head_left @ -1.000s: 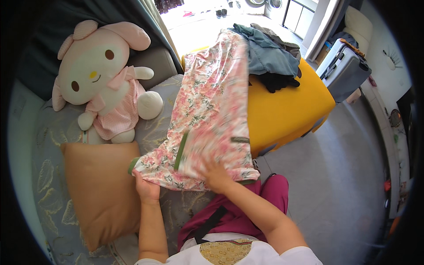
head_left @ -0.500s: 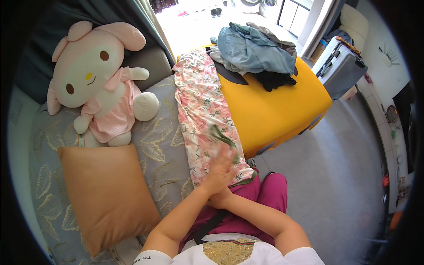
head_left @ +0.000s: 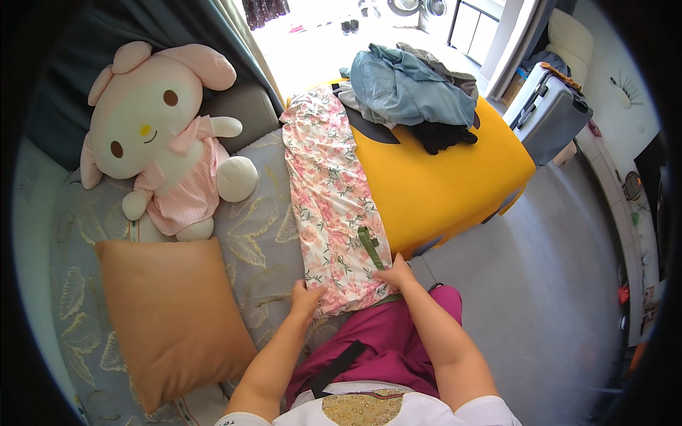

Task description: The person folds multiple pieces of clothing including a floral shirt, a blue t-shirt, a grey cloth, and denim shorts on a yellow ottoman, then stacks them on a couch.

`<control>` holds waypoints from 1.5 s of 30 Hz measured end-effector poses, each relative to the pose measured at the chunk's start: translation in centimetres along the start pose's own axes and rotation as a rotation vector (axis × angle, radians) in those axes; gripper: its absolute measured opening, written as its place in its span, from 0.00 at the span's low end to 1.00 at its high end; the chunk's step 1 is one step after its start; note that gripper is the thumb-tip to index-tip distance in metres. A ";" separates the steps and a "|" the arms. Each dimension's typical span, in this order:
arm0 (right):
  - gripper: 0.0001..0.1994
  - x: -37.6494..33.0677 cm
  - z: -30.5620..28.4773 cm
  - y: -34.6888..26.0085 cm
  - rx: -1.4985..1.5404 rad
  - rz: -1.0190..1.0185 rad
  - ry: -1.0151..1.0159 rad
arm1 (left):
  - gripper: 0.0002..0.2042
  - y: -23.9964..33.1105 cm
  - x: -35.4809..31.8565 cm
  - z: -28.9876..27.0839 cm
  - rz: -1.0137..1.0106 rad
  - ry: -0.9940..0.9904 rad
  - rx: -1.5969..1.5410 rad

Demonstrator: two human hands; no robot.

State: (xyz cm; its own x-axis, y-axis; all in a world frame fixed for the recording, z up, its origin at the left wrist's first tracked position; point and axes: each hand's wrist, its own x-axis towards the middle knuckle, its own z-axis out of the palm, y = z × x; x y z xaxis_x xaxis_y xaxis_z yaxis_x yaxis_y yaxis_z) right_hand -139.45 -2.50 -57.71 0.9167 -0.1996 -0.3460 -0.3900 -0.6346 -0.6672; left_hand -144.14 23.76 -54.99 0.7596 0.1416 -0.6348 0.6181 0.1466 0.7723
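Note:
A long folded floral cloth (head_left: 330,199), white with pink flowers and green leaves, lies over the sofa seat and against the yellow cover. A short dark green strap (head_left: 368,247) rests on its near right part, and more green trim shows at the near end. My left hand (head_left: 307,298) grips the cloth's near left edge, fingers curled at the fabric. On the opposite edge my right hand (head_left: 398,274) pinches the cloth just below the strap. Both fingertips are partly hidden by the hands and folds.
A brown cushion (head_left: 174,319) and a large pink-and-white plush toy (head_left: 177,156) occupy the left of the grey leaf-patterned sofa (head_left: 259,213). Rumpled clothes (head_left: 412,85) are heaped on the yellow-covered piece (head_left: 440,177). A grey suitcase (head_left: 550,113) stands at far right.
My hands have parted from their crossed position at the cloth's near end to its left and right edges. The green strap, blurred and in motion before, now lies flat on the cloth.

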 end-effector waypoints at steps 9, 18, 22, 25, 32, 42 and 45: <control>0.15 -11.8 -8.8 -13.3 0.899 0.142 -0.567 | 0.22 11.6 -9.8 -5.5 -0.029 -0.372 -0.617; 0.16 -21.1 -7.6 -7.7 1.031 0.650 -0.819 | 0.24 1.9 -18.0 -10.6 -0.405 -0.354 -0.575; 0.14 -19.8 -6.7 -6.7 1.076 0.627 -0.654 | 0.24 1.5 -15.6 -9.6 -0.339 -0.248 -0.563; 0.11 -15.0 -6.5 -8.8 1.214 0.477 -0.571 | 0.21 5.4 -9.9 -8.2 -0.108 -0.178 -0.554; 0.26 -1.8 -3.6 -11.4 0.807 0.463 -0.297 | 0.24 9.5 3.0 -6.3 0.151 0.410 -0.184; 0.12 -0.8 5.2 -3.3 0.912 0.423 -0.299 | 0.17 4.5 3.9 -5.5 -0.064 -0.001 0.105; 0.13 -0.5 0.8 -7.7 1.018 0.457 -0.475 | 0.14 7.8 2.3 -4.4 -0.102 -0.291 -0.313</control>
State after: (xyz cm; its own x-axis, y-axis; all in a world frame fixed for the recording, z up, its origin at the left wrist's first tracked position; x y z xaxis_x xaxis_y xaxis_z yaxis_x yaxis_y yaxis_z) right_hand -136.94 3.10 -52.99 0.6371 0.1773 -0.7501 -0.7543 0.3434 -0.5595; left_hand -138.42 29.58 -50.53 0.7512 -0.1637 -0.6395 0.6355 0.4412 0.6336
